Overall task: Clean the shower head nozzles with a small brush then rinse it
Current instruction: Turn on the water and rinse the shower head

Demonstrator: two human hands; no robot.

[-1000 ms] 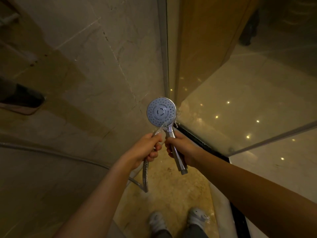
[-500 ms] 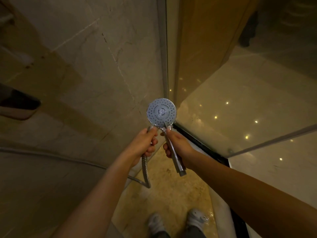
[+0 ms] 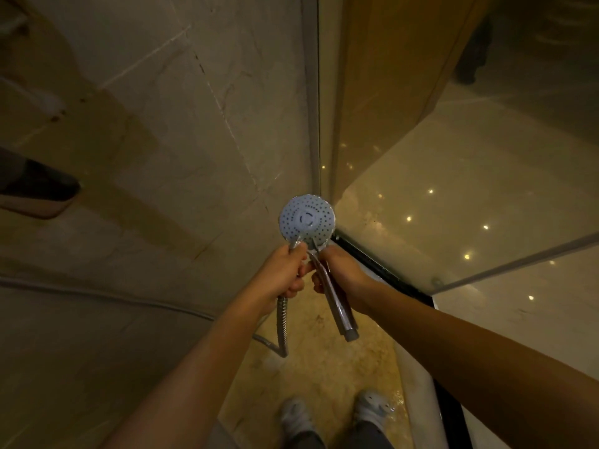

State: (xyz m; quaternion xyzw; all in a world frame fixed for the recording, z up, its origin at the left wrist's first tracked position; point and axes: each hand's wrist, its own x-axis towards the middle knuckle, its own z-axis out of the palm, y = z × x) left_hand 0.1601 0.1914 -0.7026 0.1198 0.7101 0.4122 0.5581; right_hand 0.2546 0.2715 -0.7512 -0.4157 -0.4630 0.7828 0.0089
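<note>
**Turned Up And Ready For Scrubbing**

The right hand (image 3: 340, 273) wraps its grip round the handle (image 3: 344, 314), holding the shower head (image 3: 307, 222) above the shower floor (image 3: 324, 367). Its nozzles (image 3: 319, 236) face the person, probably for brushing. The left hand (image 3: 282, 270) grips the hose (image 3: 283, 322) alongside, likely taking its weight. No brush visible.
</note>
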